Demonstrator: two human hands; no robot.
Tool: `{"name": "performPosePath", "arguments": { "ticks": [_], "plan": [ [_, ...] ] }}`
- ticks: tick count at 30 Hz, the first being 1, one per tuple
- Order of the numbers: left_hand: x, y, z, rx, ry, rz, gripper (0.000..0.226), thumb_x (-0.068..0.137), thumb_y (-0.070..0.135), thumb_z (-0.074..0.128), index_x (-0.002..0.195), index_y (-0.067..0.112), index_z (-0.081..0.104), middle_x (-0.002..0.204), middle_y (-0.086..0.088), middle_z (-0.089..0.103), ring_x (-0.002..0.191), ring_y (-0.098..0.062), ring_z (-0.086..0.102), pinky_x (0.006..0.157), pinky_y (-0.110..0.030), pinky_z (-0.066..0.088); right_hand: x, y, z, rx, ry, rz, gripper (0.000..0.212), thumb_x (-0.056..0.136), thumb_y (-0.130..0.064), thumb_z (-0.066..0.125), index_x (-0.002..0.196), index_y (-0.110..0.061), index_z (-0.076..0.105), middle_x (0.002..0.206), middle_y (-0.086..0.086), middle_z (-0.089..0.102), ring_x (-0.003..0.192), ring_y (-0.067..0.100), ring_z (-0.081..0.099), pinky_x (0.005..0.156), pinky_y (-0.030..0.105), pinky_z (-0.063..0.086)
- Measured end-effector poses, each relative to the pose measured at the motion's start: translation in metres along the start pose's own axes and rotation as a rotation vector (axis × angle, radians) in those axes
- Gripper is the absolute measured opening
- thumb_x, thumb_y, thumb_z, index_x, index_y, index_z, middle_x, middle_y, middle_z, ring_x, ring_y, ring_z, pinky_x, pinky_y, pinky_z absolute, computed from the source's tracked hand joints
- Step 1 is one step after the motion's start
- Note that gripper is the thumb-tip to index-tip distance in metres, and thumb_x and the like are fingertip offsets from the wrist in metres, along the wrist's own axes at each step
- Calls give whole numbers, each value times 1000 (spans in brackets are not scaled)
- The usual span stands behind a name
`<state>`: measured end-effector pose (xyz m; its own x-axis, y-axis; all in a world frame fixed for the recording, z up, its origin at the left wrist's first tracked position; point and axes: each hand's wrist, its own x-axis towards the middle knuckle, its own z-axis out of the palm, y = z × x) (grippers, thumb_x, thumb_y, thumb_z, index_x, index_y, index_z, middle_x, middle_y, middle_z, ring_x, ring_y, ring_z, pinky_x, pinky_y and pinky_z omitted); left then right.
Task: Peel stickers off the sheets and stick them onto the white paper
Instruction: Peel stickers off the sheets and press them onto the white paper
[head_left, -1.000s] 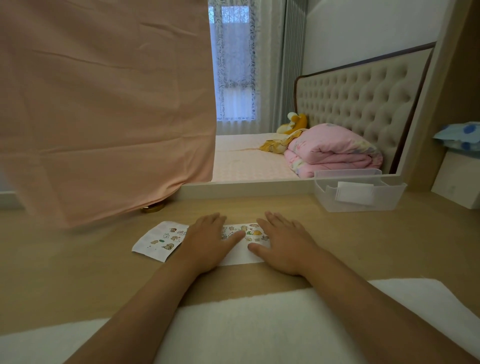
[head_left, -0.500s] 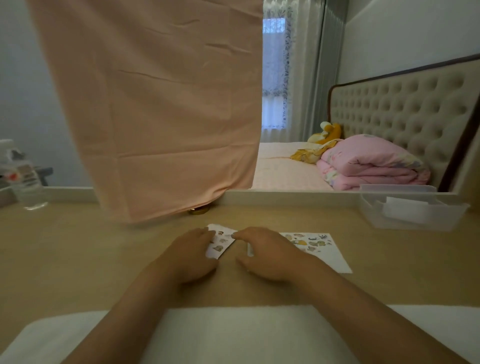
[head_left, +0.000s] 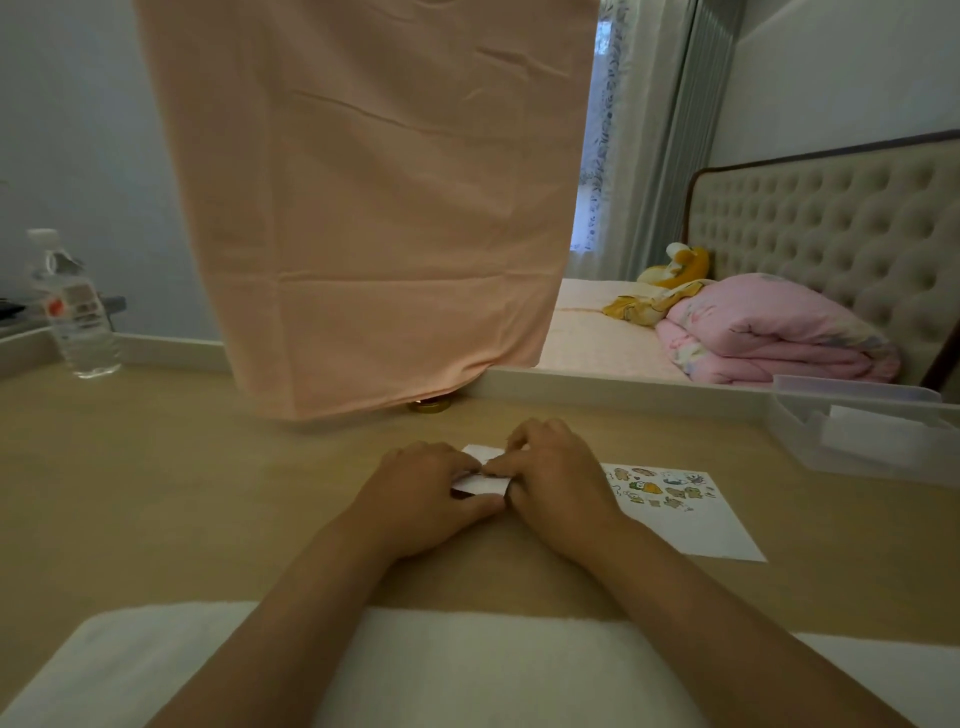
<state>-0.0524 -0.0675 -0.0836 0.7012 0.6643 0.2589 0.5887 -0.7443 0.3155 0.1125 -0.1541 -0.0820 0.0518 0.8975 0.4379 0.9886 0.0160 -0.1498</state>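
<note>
A small white sticker sheet (head_left: 480, 480) lies on the wooden desk between both hands. My left hand (head_left: 421, 493) holds its left part with curled fingers and thumb. My right hand (head_left: 556, 473) has its fingers curled onto the sheet's right edge, pinching at it. Most of the sheet is hidden under the fingers. To the right lies the white paper (head_left: 696, 519), with several small animal stickers (head_left: 657, 488) on its upper part. My right wrist covers the paper's left corner.
A peach cloth (head_left: 363, 208) hangs down to the desk behind the hands, with a gold lid (head_left: 428, 406) under its hem. A water bottle (head_left: 72, 306) stands far left. A clear plastic box (head_left: 862, 436) sits at the right. A white towel (head_left: 467, 670) lies along the near edge.
My hands left the white paper and moved to the small sticker sheet, closing their fingers on it. The view swung left, so the paper now lies to the right.
</note>
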Motion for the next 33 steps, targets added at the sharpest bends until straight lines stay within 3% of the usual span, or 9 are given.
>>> {"name": "performPosePath", "arguments": {
  "ticks": [4,10,13,16,18,22,27,31,33],
  "plan": [
    [-1,7,0,-79,19,3,58,84,71,56,133,41,58,127,15,59,119,-10,51,105,-34,38,-3,-1,-16,-81,-43,106,34,102,-34,48,132,-43,62,104,-5,59,91,16,53,69,32,33],
    [-5,19,-5,-78,137,74,39,93,49,60,132,42,61,127,13,55,117,-11,47,99,-31,38,-18,12,-33,81,1,140,36,99,-22,55,131,-33,65,132,-9,66,117,12,62,94,24,47],
    [-6,30,-7,-44,86,103,43,94,45,61,136,46,56,134,14,49,122,-10,42,101,-32,38,-29,17,-48,393,-120,250,51,97,0,46,136,-29,61,125,-1,69,86,-2,62,73,6,44],
    [-7,40,-8,-76,0,146,57,86,47,68,141,48,49,137,19,45,124,-6,41,105,-34,41,-40,20,-68,776,-144,496,35,100,-9,46,116,-28,71,69,6,67,43,3,50,47,21,36],
    [-7,48,-7,-129,-25,138,70,80,54,67,144,47,43,137,25,41,126,-4,40,107,-33,41,-48,27,-77,896,-69,542,24,102,-21,52,108,-20,76,60,6,61,42,10,46,47,26,33],
    [-7,72,-8,-255,37,82,71,83,59,67,145,37,41,136,18,44,126,-7,43,105,-33,43,-66,38,-85,964,70,542,26,98,-9,62,118,-21,73,71,4,61,52,11,53,47,28,39],
    [1,102,-5,-505,-48,-198,92,73,58,80,147,29,33,131,11,46,120,-13,49,98,-36,48,-78,51,-82,1073,247,555,28,94,-1,66,111,-21,73,83,6,59,57,13,58,47,27,38],
    [5,124,2,-879,-103,-371,45,86,32,76,125,18,57,112,2,69,91,-8,65,70,-21,47,-82,59,-81,1133,306,566,20,93,3,65,101,-16,69,85,6,64,51,10,56,44,19,39],
    [6,130,7,-932,-88,-378,18,91,24,71,107,17,68,100,1,73,78,-7,64,67,-21,45,-84,64,-82,1118,324,554,19,93,3,65,98,-15,68,85,7,64,51,9,56,44,15,40]
  ]
}}
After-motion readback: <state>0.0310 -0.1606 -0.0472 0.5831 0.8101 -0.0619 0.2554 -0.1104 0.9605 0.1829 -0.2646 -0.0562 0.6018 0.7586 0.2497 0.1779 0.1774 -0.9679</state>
